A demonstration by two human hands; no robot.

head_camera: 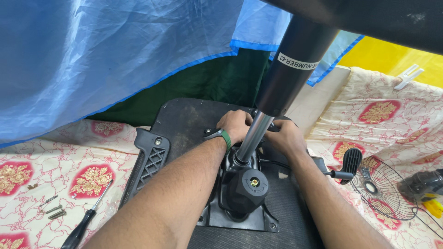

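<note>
Left hand [236,125] and right hand [285,136], grip unclear, resting on upturned black chair underside [184,121] beside chrome gas cylinder [253,138]; black-handled screwdriver [85,220] lying nearby.

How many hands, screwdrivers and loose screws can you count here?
Hands: 2, the left hand and the right hand, both on the chair mechanism by the metal column
Screwdrivers: 1, the black-handled screwdriver
Loose screws: about 4, the screws on the patterned cloth
Total: about 7
</note>
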